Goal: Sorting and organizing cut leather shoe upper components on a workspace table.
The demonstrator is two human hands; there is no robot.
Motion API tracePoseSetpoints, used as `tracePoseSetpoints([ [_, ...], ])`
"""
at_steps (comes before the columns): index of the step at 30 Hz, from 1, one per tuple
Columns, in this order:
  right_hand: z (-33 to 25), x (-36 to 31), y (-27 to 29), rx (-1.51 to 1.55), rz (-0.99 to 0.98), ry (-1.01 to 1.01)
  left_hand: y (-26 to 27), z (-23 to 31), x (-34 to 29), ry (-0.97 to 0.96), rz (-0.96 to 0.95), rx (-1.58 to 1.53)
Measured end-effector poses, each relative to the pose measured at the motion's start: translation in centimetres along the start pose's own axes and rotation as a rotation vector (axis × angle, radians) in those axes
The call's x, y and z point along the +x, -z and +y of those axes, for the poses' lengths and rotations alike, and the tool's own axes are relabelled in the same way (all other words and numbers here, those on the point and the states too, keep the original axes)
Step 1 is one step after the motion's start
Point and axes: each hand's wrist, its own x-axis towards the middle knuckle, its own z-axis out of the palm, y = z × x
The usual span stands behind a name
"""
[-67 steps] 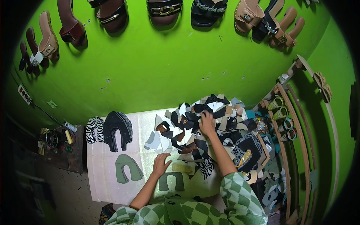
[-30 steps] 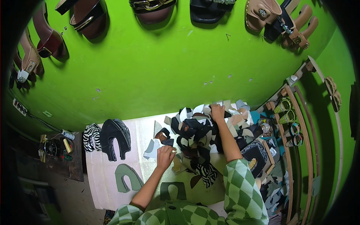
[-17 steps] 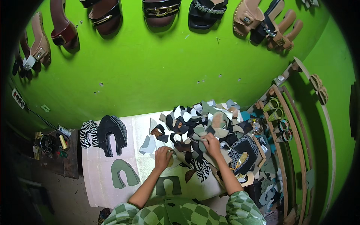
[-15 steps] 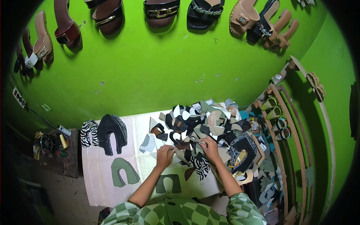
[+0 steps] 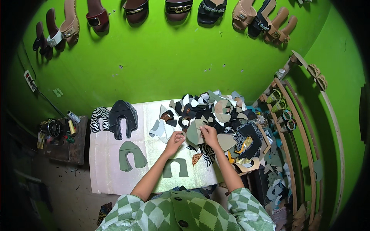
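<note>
Both hands [image 5: 192, 134] on olive cutout [image 5: 194, 133].

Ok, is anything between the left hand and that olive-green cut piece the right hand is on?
Nothing visible. The left hand sits just left of the olive-green cut piece, with only bare white table and a pale scrap edge between them. The right hand already rests on the piece's right side; the scrap pile lies behind it.
</note>
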Motion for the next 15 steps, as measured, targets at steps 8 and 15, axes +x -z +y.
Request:
tracePoseSetpoints([
  [8,-0.8,-3.1,-2.2,-0.299,0.196,0.134,0.8,-0.4,-1.0,0.028,0.059,-0.024],
  [15,1.7,-3.5,0.0,-0.615,0.171,-0.077,3.6,1.0,-3.5,0.185,-0.019,0.079],
])
